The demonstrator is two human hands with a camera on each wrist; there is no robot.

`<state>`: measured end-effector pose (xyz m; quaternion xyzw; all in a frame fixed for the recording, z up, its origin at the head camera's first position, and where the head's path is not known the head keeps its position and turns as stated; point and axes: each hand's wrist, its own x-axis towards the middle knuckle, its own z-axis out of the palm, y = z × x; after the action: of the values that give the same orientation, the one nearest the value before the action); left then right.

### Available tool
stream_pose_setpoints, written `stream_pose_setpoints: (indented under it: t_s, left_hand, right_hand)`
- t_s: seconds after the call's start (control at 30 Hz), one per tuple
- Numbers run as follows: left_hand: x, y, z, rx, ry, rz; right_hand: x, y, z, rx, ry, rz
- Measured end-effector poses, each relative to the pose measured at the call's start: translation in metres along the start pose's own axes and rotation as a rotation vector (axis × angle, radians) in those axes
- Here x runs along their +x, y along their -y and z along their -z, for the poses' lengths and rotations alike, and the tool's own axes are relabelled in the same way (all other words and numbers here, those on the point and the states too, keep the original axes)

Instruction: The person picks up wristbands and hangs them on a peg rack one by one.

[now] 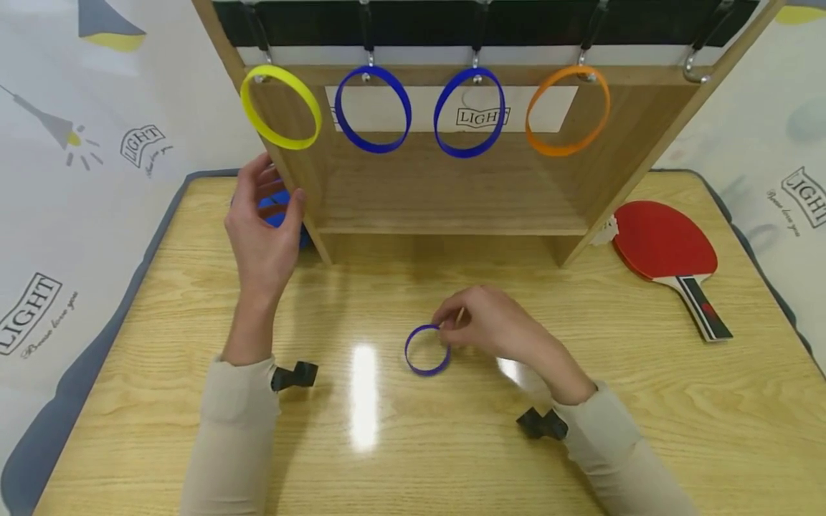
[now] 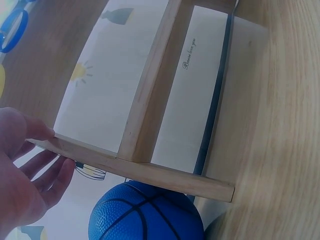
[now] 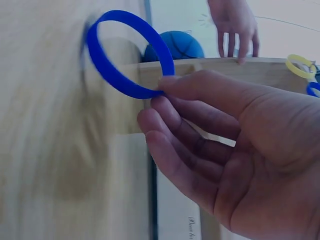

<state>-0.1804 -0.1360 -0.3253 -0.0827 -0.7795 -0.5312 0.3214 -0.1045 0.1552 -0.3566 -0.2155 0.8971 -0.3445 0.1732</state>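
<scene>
My right hand [image 1: 493, 322] pinches a thin blue ring [image 3: 107, 70] between thumb and fingertips, low in front of the wooden shelf [image 1: 452, 218]. In the head view the ring stands out to the left of the fingertips. At the shelf's left side, my left hand [image 1: 261, 229] grips the side panel [image 2: 170, 176], thumb on the inner face and fingers behind it. From hooks along the shelf's top hang a yellow ring [image 1: 290, 145], two blue rings [image 1: 374, 149] and an orange ring [image 1: 561, 152]. A further hook [image 1: 697, 72] sits at the far right.
A blue basketball [image 2: 145, 215] lies just outside the left panel, partly hidden by my left hand in the head view. Right of the shelf, a red table tennis paddle [image 1: 665, 240] rests on the wooden table [image 1: 400, 466]. Printed fabric [image 1: 97, 201] lines the surroundings.
</scene>
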Motion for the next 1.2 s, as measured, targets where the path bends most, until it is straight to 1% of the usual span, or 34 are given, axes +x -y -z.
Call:
stream_pose_setpoints:
  t_s: [0.1,0.17,0.23,0.3,0.37,0.43,0.5,0.57,0.7,0.77,0.83,0.87,0.93,1.07,1.13,1.2]
  left_hand:
    - [0.001,0.000,-0.002,-0.003,0.003,-0.008]
    - [0.001,-0.003,-0.003,-0.003,0.003,-0.012]
    - [0.001,-0.009,-0.003,0.001,0.005,-0.021]
    - [0.000,-0.019,-0.003,0.002,0.005,-0.018]
    - [-0.002,-0.029,-0.002,0.003,0.006,-0.015]
    - [-0.003,-0.037,-0.002,0.005,0.008,-0.016]
    - [-0.004,-0.040,-0.002,-0.002,0.007,-0.005]
    - [-0.003,-0.036,-0.003,-0.011,0.007,-0.003]
    - [-0.001,-0.017,-0.005,-0.029,0.003,0.011]
    - [0.000,-0.008,-0.005,-0.029,0.000,0.014]
    - [0.000,-0.003,-0.004,-0.031,-0.001,0.018]
    - [0.000,-0.003,-0.004,-0.031,-0.002,0.019]
    - [-0.001,-0.008,-0.003,-0.030,-0.005,0.021]
    - [-0.004,-0.025,-0.002,-0.033,-0.009,0.028]
    - [-0.006,-0.033,-0.002,-0.030,-0.013,0.036]
    - [-0.007,-0.037,-0.002,-0.024,-0.014,0.042]
  right_hand:
    - [-0.006,0.003,0.007,-0.017,-0.019,0.038]
    - [-0.009,0.005,0.010,-0.035,-0.035,0.054]
    - [-0.012,0.006,0.012,-0.057,-0.048,0.067]
    - [-0.014,0.008,0.013,-0.073,-0.054,0.073]
    - [-0.015,0.008,0.014,-0.082,-0.051,0.083]
    - [-0.016,0.009,0.015,-0.082,-0.049,0.088]
    - [-0.018,0.009,0.017,-0.076,-0.056,0.102]
    - [-0.019,0.009,0.021,-0.061,-0.067,0.120]
    - [-0.025,0.007,0.036,0.002,-0.106,0.168]
    - [-0.030,0.006,0.045,0.051,-0.139,0.186]
    - [-0.036,0.007,0.056,0.119,-0.185,0.197]
    - [-0.039,0.007,0.061,0.161,-0.211,0.202]
    - [-0.045,0.007,0.071,0.281,-0.268,0.219]
    - [-0.059,0.008,0.093,0.608,-0.416,0.291]
    - [-0.066,0.008,0.105,0.773,-0.499,0.343]
    - [-0.073,0.008,0.119,0.935,-0.573,0.422]
